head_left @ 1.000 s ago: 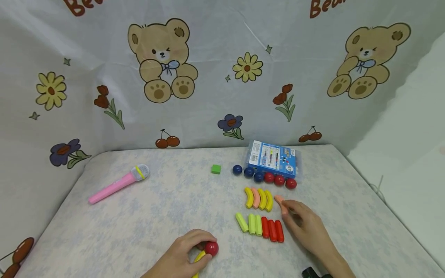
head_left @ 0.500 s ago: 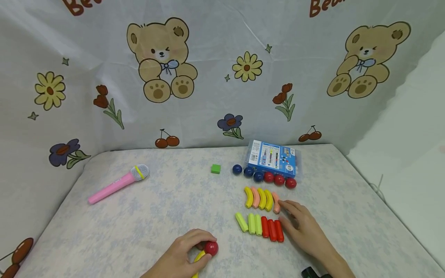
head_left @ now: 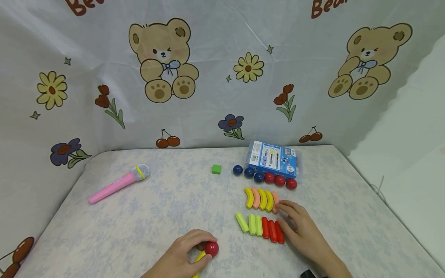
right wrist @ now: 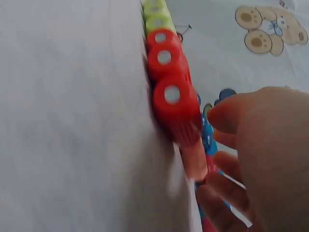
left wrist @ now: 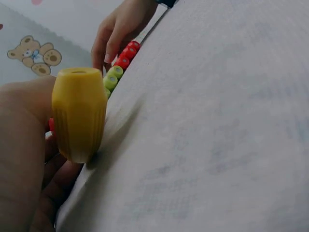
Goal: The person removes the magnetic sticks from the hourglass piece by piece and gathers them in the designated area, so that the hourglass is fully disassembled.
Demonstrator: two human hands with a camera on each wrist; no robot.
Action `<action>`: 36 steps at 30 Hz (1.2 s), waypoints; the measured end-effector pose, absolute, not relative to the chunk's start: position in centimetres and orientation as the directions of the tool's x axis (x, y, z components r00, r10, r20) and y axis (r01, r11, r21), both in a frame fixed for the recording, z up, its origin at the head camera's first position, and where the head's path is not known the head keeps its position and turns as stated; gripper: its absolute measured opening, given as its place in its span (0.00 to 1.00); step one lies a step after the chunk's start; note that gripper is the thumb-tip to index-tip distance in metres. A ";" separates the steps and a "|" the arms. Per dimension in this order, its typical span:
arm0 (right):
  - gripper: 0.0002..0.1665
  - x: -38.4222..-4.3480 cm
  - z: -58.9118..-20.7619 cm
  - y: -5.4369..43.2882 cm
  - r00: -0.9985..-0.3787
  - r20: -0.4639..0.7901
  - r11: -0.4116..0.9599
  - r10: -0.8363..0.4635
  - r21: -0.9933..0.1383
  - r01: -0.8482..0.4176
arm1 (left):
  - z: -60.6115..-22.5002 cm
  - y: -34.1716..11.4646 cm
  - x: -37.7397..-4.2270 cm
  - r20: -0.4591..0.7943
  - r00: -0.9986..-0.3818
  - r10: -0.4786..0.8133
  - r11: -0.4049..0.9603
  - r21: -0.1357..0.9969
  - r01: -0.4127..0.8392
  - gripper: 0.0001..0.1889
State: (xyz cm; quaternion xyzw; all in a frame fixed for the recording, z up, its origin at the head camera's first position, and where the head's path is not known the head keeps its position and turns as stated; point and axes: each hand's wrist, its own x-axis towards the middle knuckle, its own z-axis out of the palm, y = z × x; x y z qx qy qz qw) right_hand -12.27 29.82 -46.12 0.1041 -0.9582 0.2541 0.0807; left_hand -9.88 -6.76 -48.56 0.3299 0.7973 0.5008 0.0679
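Observation:
My left hand (head_left: 184,253) grips a red ball (head_left: 211,248) joined to a yellow stick (head_left: 199,256), between thumb and fingers low in the head view. The stick's near end (left wrist: 79,113) looms large in the left wrist view. Fingertips of my right hand (head_left: 306,231) touch the rightmost pink curved stick (head_left: 276,197), which lies against a row of yellow curved sticks (head_left: 263,199) and another pink one (head_left: 256,198). Its thumb is beside the last of the red straight sticks (head_left: 272,230). Green straight sticks (head_left: 252,224) continue that row leftward; the leftmost slants apart.
A blue-labelled plastic box (head_left: 272,157) lies at the back right. Blue balls (head_left: 248,172) and red balls (head_left: 279,180) line its front. A green block (head_left: 216,169) sits left of them, and a pink toy microphone (head_left: 118,185) lies at the left.
The right hand brought the pink curved stick leftward, from apart and tilted to snug against the yellow row. The left hand stayed put with its ball and stick.

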 end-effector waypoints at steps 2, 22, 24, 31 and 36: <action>0.22 -11.9 -46.1 29.1 -0.952 0.240 0.839 -0.188 -0.464 -0.283 | -48.6 -6.7 -9.9 0.225 -0.774 0.592 0.287 0.839 0.463 0.15; 0.19 -8.7 -45.2 24.3 -0.711 0.348 0.570 -0.611 -0.429 -0.700 | -48.7 -6.6 -9.9 0.221 -0.793 0.568 0.313 0.833 0.456 0.14; 0.17 -8.4 -45.4 23.5 -0.634 0.357 0.462 -0.686 -0.460 -0.758 | -48.6 -6.7 -9.9 0.231 -0.793 0.564 0.318 0.825 0.467 0.15; 0.17 -7.4 -47.0 21.6 -0.467 0.309 0.264 -0.829 -0.520 -0.812 | -48.7 -6.6 -9.9 0.285 -0.793 0.539 0.322 0.800 0.507 0.11; 0.14 -7.4 -47.9 21.3 -0.413 0.347 0.212 -0.842 -0.492 -0.844 | -48.8 -6.5 -9.8 0.297 -0.799 0.523 0.327 0.796 0.510 0.13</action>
